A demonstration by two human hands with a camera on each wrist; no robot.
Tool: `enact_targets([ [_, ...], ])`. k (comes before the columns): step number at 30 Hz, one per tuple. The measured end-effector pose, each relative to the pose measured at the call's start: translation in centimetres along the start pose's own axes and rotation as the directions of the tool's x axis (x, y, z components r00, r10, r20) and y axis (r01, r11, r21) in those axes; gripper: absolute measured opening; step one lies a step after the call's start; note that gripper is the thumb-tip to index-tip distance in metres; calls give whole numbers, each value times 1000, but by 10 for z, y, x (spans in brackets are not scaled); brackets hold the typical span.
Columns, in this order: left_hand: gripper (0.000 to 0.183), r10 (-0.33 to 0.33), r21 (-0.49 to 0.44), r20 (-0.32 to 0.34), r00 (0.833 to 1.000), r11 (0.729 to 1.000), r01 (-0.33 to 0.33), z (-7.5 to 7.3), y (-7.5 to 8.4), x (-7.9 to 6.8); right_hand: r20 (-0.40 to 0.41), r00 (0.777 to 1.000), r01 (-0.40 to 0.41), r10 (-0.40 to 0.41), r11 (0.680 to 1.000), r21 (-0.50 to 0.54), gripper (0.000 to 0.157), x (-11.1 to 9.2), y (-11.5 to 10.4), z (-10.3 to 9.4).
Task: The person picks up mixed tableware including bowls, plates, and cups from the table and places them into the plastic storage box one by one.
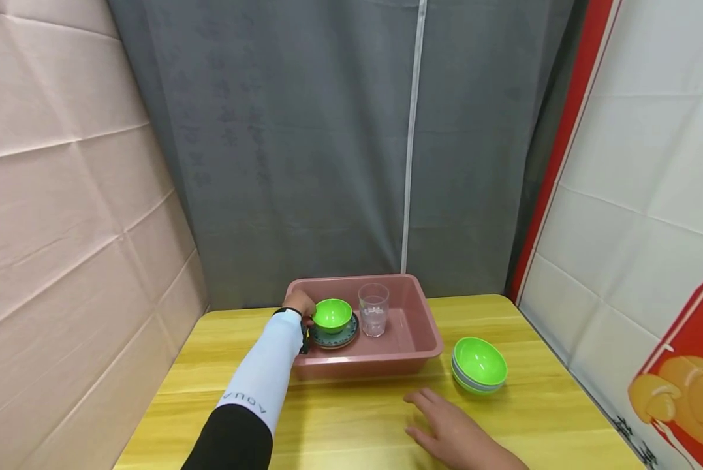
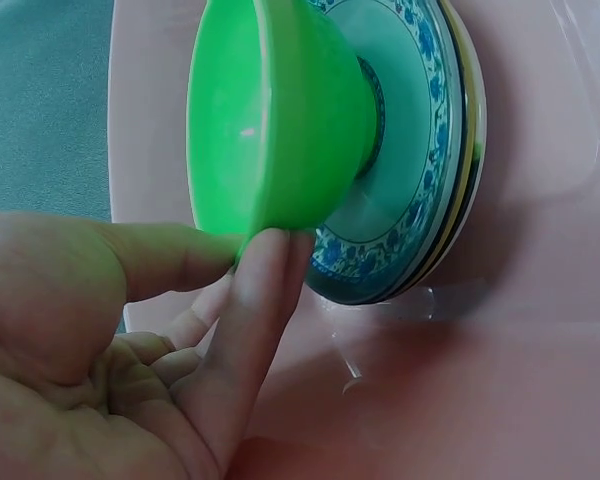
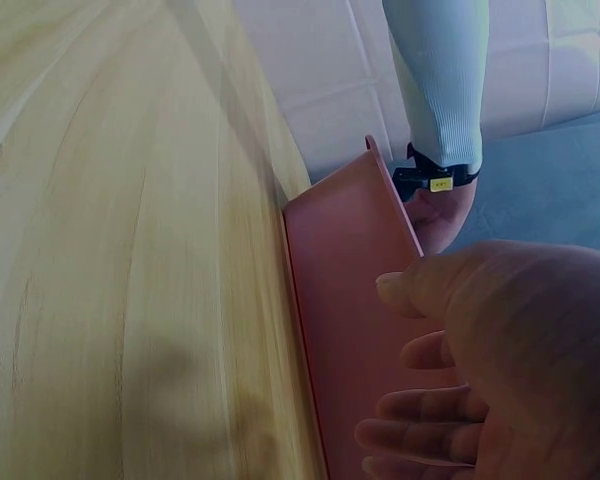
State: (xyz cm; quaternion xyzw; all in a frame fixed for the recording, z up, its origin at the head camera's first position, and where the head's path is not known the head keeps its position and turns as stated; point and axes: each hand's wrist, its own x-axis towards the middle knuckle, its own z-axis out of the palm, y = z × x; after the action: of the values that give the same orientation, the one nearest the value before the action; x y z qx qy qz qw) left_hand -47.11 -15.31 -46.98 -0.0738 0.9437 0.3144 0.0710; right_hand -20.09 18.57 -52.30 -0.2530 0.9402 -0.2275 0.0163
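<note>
My left hand (image 2: 170, 330) pinches the rim of a bright green bowl (image 2: 290, 120) between thumb and fingers. That bowl sits over a stack of blue-patterned plates (image 2: 410, 180) at the left side of a pink plastic basin (image 1: 406, 313). Beside the plates, a clear glass (image 1: 373, 310) stands upright in the basin. My right hand (image 1: 448, 427) hovers over the table in front of the basin, fingers loosely spread and holding nothing. To its upper right is a stack of bowls (image 1: 479, 362), green on top with a greyish one beneath.
The basin stands at the back of a yellow wood-grain table (image 1: 351, 418), close to a grey curtain (image 1: 304, 143). A pale cloth wall (image 1: 63, 196) borders the left side. White sheeting (image 1: 639, 183) with a red printed panel borders the right.
</note>
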Motion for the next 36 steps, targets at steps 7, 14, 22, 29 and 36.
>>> enact_targets([
  [7, 14, -7, -44, 7, 1000, 999, 7, 2, 1, -2, -33, 999, 39, -39, 999, -14, 48, -3, -1, 1],
  [14, 13, -28, -42, 12, 1000, 999, 28, 2, 3, -2, -43, 999, 32, -33, 999, -14, 47, -4, -3, 1],
  [22, 20, -35, -38, 12, 999, 999, 35, 2, 4, -5, -62, 997, 46, -48, 999, -27, 45, -5, -2, 2],
  [29, 26, -26, 3, 28, 999, 1000, 26, -2, 11, -7, -59, 997, 41, -44, 999, -35, 46, -5, -3, 0],
  [36, 30, 67, 59, 101, 993, 996, -73, -16, 19, -7, -33, 999, 16, -17, 1000, -13, 45, -4, -3, -2],
])
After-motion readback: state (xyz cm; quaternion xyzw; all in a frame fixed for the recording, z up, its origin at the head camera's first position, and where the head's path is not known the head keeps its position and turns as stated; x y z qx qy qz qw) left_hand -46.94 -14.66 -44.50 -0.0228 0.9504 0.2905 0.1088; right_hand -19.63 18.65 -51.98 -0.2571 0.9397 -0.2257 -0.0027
